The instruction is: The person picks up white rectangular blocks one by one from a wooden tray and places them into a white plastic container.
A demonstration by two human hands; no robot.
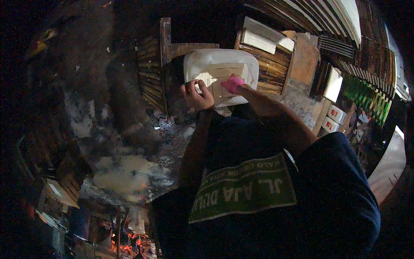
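Observation:
A whitish plastic tub point(223, 55) with rounded corners stands in front of me. Flat, pale rectangular pieces point(225, 70) lie inside it, some overlapping; their material cannot be told. My left hand point(198, 96) is over the tub's near left edge, fingers curled and apart, the thumb near the index finger; nothing shows between them. My right hand point(233, 84), with pink covering on it, reaches into the tub and rests its fingertips on the pale pieces. Whether it grips one cannot be told.
Behind the tub stand slatted wooden walls point(265, 69) with a white block on top. White containers with red labels point(336, 114) are at the right. An open fire point(132, 244) burns at the lower left, beyond a wet, patchy floor point(119, 174). A wooden post point(165, 48) rises left of the tub.

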